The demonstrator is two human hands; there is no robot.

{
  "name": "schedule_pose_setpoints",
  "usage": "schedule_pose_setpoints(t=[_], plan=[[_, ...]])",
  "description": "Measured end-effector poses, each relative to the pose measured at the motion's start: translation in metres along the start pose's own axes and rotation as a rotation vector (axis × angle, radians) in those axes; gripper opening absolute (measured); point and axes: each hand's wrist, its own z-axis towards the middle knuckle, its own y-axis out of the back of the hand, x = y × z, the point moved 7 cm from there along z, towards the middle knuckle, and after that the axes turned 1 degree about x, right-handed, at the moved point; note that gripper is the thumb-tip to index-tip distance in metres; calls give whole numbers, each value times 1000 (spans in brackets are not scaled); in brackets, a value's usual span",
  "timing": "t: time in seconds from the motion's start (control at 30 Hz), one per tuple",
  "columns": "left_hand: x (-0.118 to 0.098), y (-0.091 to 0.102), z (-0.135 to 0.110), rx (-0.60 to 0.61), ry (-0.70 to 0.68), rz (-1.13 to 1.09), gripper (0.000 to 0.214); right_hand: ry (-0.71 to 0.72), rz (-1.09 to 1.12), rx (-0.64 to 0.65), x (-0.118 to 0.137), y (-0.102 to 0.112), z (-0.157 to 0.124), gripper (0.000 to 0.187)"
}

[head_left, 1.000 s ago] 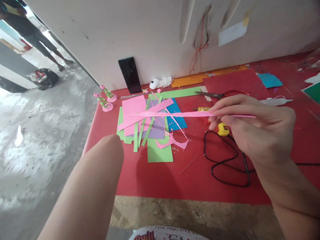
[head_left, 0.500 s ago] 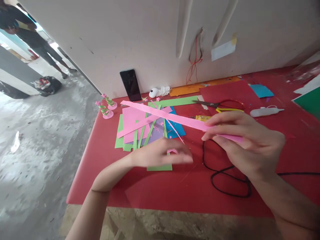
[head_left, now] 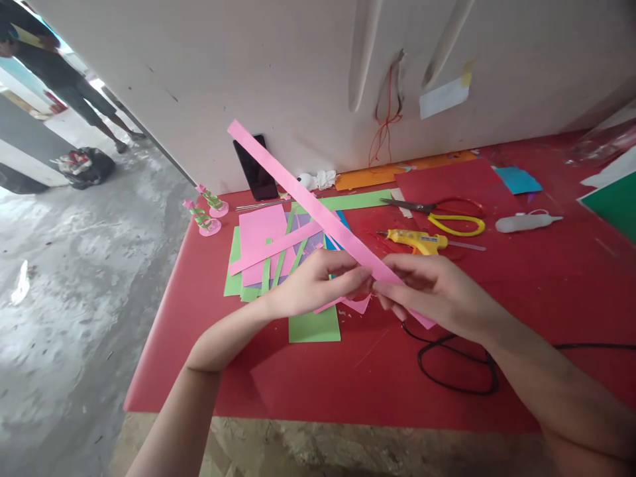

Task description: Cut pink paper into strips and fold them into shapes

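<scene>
A long pink paper strip point(head_left: 298, 189) slants up to the left above the red table point(head_left: 318, 377). My right hand point(head_left: 432, 291) pinches its lower end. My left hand point(head_left: 313, 281) meets the strip just beside the right one, thumb and fingers closed on it. Under the hands lies a heap of pink, green, purple and blue paper pieces point(head_left: 271, 248), with a green rectangle point(head_left: 314, 326) nearest me.
A yellow glue gun point(head_left: 415, 240) with a black cord point(head_left: 457, 364), yellow-handled scissors point(head_left: 442, 215) and a white glue bottle point(head_left: 524, 222) lie to the right. A black phone point(head_left: 256, 172) leans on the wall. Two small paper figures point(head_left: 206, 212) stand at the left edge. A person stands far left.
My left hand came up from the table and took hold of the strip. My right hand moved left and tilted the strip steeply upward; the glue gun is now uncovered.
</scene>
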Motion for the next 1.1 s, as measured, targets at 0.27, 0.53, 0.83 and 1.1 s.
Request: schedule_pose_setpoints(t=[0.27,0.53,0.83,1.1], plan=[[11,1,4,-41,49,-82,21,-229,139,101,-5,-13,-3,27],[12,-8,1,61,130,-307,14,-352,251,207,-7,-24,-9,31],[7,-10,0,65,106,-255,11,-329,258,243,-12,-28,-6,39],[8,-11,2,78,128,-288,16,-318,287,302,-9,-30,-8,42]])
